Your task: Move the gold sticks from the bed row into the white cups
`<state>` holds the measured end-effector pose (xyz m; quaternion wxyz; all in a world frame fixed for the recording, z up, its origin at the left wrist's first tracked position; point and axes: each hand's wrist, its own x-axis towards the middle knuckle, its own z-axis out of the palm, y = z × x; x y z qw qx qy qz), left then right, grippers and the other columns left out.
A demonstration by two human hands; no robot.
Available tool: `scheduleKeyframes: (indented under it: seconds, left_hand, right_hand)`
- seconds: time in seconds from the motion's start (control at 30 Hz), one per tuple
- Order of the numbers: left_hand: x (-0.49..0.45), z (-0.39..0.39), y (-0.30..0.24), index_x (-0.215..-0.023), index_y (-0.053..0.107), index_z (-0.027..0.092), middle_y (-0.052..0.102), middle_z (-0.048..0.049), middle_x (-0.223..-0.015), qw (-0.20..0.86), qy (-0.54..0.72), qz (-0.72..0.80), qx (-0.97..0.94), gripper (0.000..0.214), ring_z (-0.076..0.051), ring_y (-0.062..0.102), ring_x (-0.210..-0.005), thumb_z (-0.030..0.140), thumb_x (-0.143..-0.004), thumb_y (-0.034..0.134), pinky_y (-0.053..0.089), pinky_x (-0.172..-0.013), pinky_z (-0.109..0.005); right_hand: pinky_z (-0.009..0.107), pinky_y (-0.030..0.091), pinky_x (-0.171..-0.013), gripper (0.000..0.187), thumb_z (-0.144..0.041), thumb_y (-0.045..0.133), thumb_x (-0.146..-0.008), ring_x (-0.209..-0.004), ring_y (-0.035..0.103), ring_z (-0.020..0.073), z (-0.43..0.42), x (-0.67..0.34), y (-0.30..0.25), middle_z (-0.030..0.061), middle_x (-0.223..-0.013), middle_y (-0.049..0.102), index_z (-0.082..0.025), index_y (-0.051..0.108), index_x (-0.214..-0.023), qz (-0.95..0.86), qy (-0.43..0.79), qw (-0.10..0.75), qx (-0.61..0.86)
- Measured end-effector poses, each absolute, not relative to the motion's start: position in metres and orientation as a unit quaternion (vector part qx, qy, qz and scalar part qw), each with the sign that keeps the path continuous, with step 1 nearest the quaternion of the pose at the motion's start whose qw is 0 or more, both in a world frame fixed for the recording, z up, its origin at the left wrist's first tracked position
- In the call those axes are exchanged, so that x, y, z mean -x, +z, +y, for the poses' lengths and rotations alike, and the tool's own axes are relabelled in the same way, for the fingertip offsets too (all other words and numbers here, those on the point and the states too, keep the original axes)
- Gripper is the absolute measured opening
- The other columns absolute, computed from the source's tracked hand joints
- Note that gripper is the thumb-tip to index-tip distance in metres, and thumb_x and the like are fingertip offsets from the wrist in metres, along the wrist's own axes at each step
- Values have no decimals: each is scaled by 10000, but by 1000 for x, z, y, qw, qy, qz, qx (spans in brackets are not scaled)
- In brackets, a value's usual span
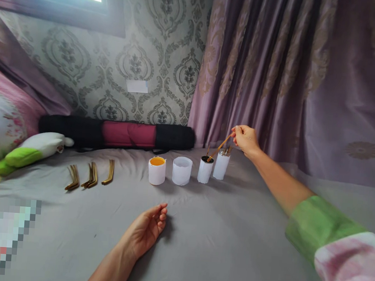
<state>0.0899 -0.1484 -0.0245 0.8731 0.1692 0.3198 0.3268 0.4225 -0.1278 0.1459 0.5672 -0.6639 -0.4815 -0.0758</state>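
My right hand pinches the upper end of a thin golden-brown stick. The stick slants down to the left, its lower end at the dark mouth of a white-wrapped can. Another thin stick stands up from that can. Just right of it, a taller white-wrapped can holds several thin brown sticks. My left hand rests palm up with fingers loosely curled and nothing in it. Beyond it stand a white tub with an orange inside and a translucent white tub.
Bundles of bent golden sticks lie on the grey sheet at left. A black and maroon roll lies along the wall. A green and white plush toy sits at far left. Purple curtains hang behind my right hand.
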Motion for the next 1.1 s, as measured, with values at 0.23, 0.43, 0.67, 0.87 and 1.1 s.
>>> scheduleKeyframes:
  seconds: [0.23, 0.43, 0.67, 0.87, 1.1]
  left_hand:
    - [-89, -148, -26, -870, 515, 83, 535, -33, -662, 874, 327, 316, -172, 125, -52, 483, -486, 67, -748, 493, 415, -400, -149]
    - [-90, -147, -25, -869, 515, 77, 537, -36, -657, 873, 325, 320, -170, 120, -55, 488, -483, 72, -752, 488, 420, -400, -152]
    - [-89, -148, -24, -863, 519, 82, 544, -39, -650, 873, 327, 320, -168, 109, -56, 490, -474, 75, -764, 474, 422, -395, -157]
    - [-89, -148, -23, -857, 517, 85, 545, -39, -652, 871, 330, 320, -174, 103, -58, 496, -481, 78, -762, 479, 430, -409, -160]
    - [-90, -147, -26, -874, 513, 82, 540, -34, -661, 873, 329, 313, -176, 120, -52, 489, -484, 75, -760, 480, 416, -406, -151]
  right_hand:
    - [139, 376, -390, 259, -311, 388, -819, -410, 481, 42, -124, -414, 142, 22, -618, 598, -129, 570, -788, -505, -90, 521, 682]
    - [150, 372, -392, 224, -237, 379, -805, -402, 486, 49, -122, -407, 139, 20, -633, 612, -134, 577, -780, -529, -88, 470, 702]
    - [145, 359, -408, 232, -223, 355, -810, -415, 490, 46, -112, -403, 127, 24, -665, 622, -137, 570, -802, -548, -62, 430, 715]
    - [168, 372, -436, 233, -225, 349, -800, -416, 492, 59, -108, -396, 119, 17, -661, 624, -153, 568, -774, -558, -36, 401, 726]
    - [190, 391, -571, 245, -217, 357, -790, -535, 548, 86, -103, -395, 110, 16, -663, 638, -153, 593, -774, -569, -62, 358, 738]
